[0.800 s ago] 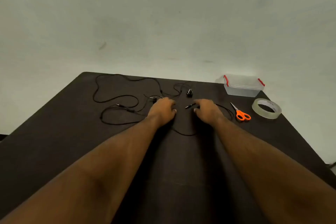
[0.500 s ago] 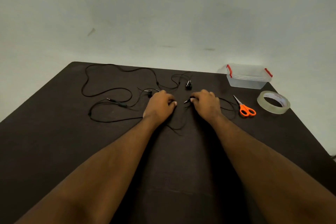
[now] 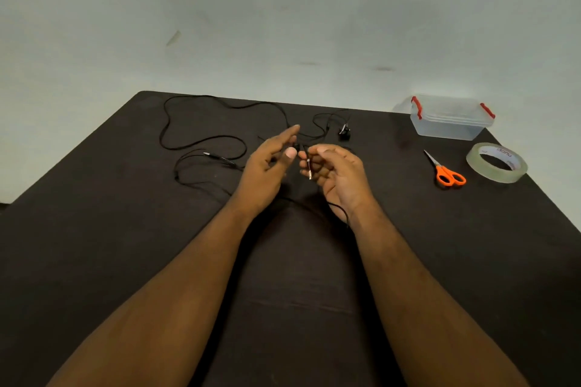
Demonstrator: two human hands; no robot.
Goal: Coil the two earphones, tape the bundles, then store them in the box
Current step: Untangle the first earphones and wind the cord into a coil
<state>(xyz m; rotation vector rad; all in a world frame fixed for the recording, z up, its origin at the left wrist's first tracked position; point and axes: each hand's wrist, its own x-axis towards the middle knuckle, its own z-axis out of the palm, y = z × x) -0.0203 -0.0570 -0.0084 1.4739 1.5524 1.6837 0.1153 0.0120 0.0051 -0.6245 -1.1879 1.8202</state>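
The right hand (image 3: 338,176) pinches a thin black earphone cord (image 3: 309,163) by its metal plug, mid-table; the left hand (image 3: 267,166) is spread loose — more cord (image 3: 201,144) sprawls far left, uncoiled.

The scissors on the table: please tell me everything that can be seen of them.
The scissors are small, with bright orange handles that look like plastic and thin, pale metal blades. They lie flat on the dark table, blades closed, the tip pointing away from the person and to the left, the two finger loops nearer. They rest between the roll of clear tape on their right and the right hand, in front of the clear box. Nothing touches them except the table.
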